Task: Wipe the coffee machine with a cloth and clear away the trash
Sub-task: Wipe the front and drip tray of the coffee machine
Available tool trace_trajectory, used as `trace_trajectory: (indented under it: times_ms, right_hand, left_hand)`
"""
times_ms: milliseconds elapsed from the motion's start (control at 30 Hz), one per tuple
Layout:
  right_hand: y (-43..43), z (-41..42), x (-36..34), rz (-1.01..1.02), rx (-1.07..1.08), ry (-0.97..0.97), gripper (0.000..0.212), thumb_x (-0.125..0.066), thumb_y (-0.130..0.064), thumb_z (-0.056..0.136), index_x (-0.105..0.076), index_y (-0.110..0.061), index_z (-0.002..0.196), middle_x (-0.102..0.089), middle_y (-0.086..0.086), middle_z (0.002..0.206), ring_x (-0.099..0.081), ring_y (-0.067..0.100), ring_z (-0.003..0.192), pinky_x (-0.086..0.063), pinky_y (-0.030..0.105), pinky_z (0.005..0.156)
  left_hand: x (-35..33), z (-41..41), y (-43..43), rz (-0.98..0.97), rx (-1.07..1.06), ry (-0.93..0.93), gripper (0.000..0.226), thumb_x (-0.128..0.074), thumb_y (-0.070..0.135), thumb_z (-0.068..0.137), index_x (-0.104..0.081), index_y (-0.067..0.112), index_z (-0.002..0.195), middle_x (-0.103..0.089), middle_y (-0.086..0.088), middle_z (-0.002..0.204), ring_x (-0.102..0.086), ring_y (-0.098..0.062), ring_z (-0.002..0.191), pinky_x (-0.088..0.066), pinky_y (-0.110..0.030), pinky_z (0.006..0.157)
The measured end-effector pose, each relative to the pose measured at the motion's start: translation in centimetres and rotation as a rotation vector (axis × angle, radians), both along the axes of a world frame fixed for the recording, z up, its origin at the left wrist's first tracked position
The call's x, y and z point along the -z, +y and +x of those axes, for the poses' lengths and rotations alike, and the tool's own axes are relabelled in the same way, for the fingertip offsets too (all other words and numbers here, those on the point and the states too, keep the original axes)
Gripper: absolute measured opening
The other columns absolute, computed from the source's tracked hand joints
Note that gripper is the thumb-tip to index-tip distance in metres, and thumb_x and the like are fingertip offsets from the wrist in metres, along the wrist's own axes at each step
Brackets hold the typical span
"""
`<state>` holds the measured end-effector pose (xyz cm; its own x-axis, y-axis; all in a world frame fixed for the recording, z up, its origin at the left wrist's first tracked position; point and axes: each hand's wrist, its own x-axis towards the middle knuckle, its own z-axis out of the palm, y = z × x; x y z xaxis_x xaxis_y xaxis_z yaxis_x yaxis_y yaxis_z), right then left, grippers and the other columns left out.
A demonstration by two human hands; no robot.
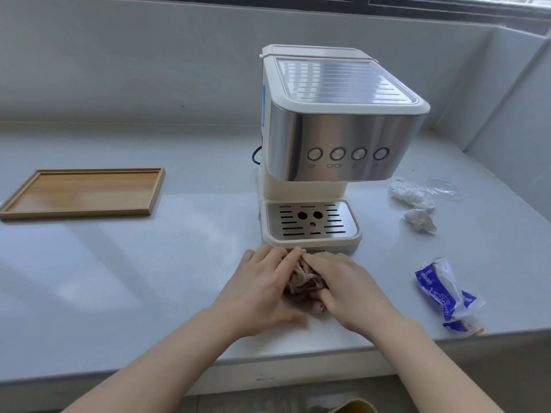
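While your hands (301,281) pinch the crumpled pinkish-brown cloth (304,283) together, bunch it into a firm pad before wiping the cream-and-steel coffee machine (337,138).

Tray (80,192) left of coffee machine (328,138); tissues (414,201) right; cloth (304,281) before it.

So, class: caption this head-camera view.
Both hands, left and right, bunch a cloth before the coffee machine.
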<state>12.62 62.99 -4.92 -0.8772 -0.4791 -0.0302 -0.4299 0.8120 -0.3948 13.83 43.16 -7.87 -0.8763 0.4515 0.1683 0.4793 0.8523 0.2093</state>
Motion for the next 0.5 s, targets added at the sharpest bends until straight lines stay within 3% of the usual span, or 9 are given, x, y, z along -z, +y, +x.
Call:
trace_trajectory:
  times_ms: [67, 167, 233, 333, 500]
  right_hand:
    - [-0.3, -0.3, -0.1, -0.006, -0.019, 0.032, 0.067, -0.051, -0.003, 0.079, -0.047, -0.034, 0.138, -0.06, -0.013, 0.126, -0.051, 0.022, 0.106, -0.045, 0.034, 0.09]
    - [-0.6, -0.9, -0.3, -0.01, -0.07, 0.054, 0.049, -0.052, -0.003, 0.073, -0.06, -0.029, 0.113, -0.067, -0.01, 0.104, -0.057, 0.021, 0.097, -0.045, 0.032, 0.078]
    - [-0.9, -1.0, -0.5, -0.022, -0.07, 0.048, 0.034, -0.054, -0.004, 0.072, -0.062, -0.024, 0.099, -0.068, -0.009, 0.091, -0.059, 0.02, 0.091, -0.046, 0.034, 0.073]
    - [-1.6, -0.8, -0.9, -0.086, -0.047, 0.017, 0.028, -0.061, -0.009, 0.073, -0.065, -0.023, 0.096, -0.069, -0.009, 0.087, -0.06, 0.017, 0.085, -0.048, 0.037, 0.073]
    - [-4.6, -0.3, -2.2, -0.186, -0.069, -0.048, 0.019, -0.063, -0.011, 0.067, -0.064, -0.021, 0.084, -0.066, -0.006, 0.074, -0.058, 0.017, 0.073, -0.05, 0.038, 0.065]
  left_hand:
    - [0.1, -0.1, -0.1, 0.008, -0.08, 0.033, 0.084, -0.055, 0.073, 0.074, -0.047, 0.022, 0.14, -0.054, 0.0, 0.122, -0.045, -0.028, 0.106, -0.04, -0.039, 0.091]
    - [0.5, -0.2, -0.7, 0.142, -0.089, 0.052, 0.057, -0.073, 0.056, 0.075, -0.065, 0.021, 0.118, -0.056, -0.001, 0.109, -0.048, -0.027, 0.099, -0.047, -0.037, 0.083]
    - [0.7, 0.0, -1.1, 0.216, -0.101, 0.001, 0.049, -0.078, 0.041, 0.075, -0.065, 0.017, 0.116, -0.058, -0.003, 0.116, -0.051, -0.026, 0.105, -0.047, -0.032, 0.085]
    - [0.7, 0.3, -2.4, 0.216, -0.076, -0.068, 0.046, -0.075, 0.025, 0.074, -0.062, 0.016, 0.118, -0.065, -0.001, 0.11, -0.055, -0.025, 0.1, -0.036, -0.023, 0.08]
    - [-1.1, 1.2, -5.9, 0.24, -0.123, -0.063, 0.042, -0.077, 0.021, 0.071, -0.066, 0.015, 0.111, -0.069, 0.001, 0.093, -0.056, -0.022, 0.086, -0.033, -0.023, 0.072]
